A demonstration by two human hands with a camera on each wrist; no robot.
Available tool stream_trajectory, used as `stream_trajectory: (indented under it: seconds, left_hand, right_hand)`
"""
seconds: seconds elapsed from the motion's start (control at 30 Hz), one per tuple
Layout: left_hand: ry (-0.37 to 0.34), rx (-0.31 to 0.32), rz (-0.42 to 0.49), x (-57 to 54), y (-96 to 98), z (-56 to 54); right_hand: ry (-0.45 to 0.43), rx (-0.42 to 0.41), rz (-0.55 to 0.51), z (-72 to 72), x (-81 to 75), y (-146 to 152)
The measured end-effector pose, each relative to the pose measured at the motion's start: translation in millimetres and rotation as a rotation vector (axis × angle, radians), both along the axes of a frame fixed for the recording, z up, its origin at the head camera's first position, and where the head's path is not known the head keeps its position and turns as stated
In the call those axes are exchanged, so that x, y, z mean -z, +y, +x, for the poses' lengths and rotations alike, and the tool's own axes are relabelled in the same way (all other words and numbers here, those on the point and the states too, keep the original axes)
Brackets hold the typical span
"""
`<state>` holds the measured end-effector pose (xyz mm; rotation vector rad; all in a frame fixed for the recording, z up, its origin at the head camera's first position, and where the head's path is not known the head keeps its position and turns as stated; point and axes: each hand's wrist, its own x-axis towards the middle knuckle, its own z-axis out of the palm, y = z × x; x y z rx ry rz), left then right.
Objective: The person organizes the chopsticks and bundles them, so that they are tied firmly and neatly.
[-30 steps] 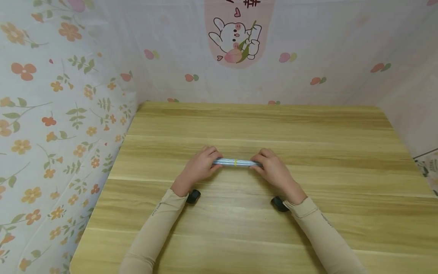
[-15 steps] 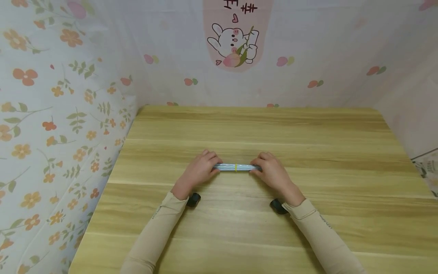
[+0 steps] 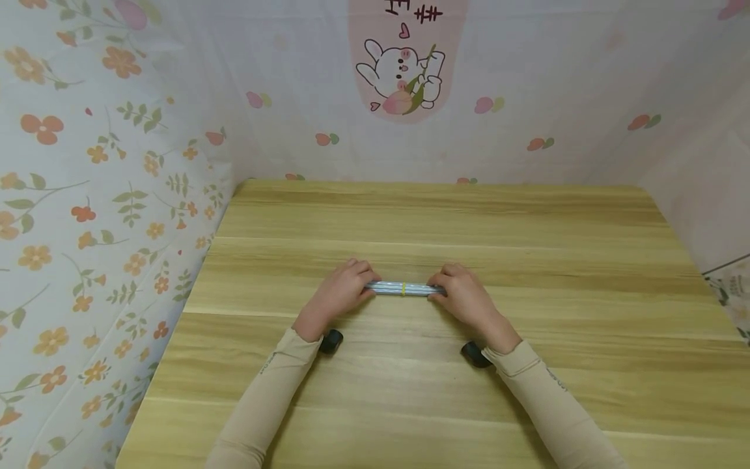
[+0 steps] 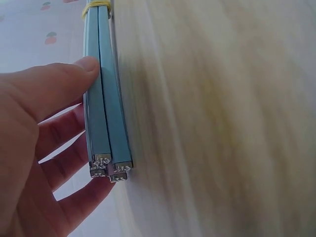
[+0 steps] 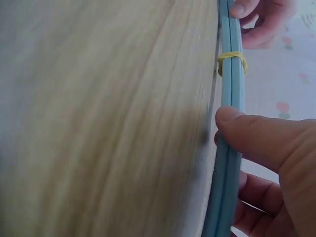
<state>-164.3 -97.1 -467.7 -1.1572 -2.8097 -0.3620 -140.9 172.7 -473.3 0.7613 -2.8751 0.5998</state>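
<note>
A bundle of light blue, square-sided chopsticks (image 3: 389, 288) lies crosswise between my two hands at the middle of the table. A yellow rubber band (image 3: 403, 288) is wrapped round the bundle's middle. Its left end is pinched by my left hand (image 3: 342, 290), thumb on the near side and fingers behind. My right hand (image 3: 465, 296) grips the other end the same way. In the left wrist view, silver patterned end caps (image 4: 102, 159) stick out past the left thumb. The far tip at the right hand runs out of the right wrist view.
The wood-grain table (image 3: 404, 404) runs beneath both forearms. A flowered cloth (image 3: 117, 195) hangs along its left side, and a cloth with a rabbit print (image 3: 404, 71) hangs behind. A black wrist device (image 3: 331, 341) sits at the left cuff, another black device (image 3: 476, 354) at the right.
The head view has tilted up slightly, so the table and hands appear a little lower. Both hands keep their hold on the chopsticks, with almost no shift over the table.
</note>
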Motion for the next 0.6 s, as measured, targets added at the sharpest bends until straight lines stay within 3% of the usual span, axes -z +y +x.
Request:
stream_trajectory:
  seconds: [0.3, 0.43, 0.6]
  left_hand:
    - [-0.033, -0.011, -0.013, 1.3, -0.9, 0.4]
    - [-0.016, -0.018, 0.008, 2.1, -3.9, -1.2]
    - [-0.014, -0.031, 0.041, -6.2, -11.2, -3.2]
  right_hand:
    - [-0.035, 0.005, 0.017, 1.4, 1.7, 2.8]
    - [-0.071, 0.027, 0.003, 1.9, -0.1, 10.9]
    - [-0.116, 0.052, -0.011, 2.0, -7.7, 22.8]
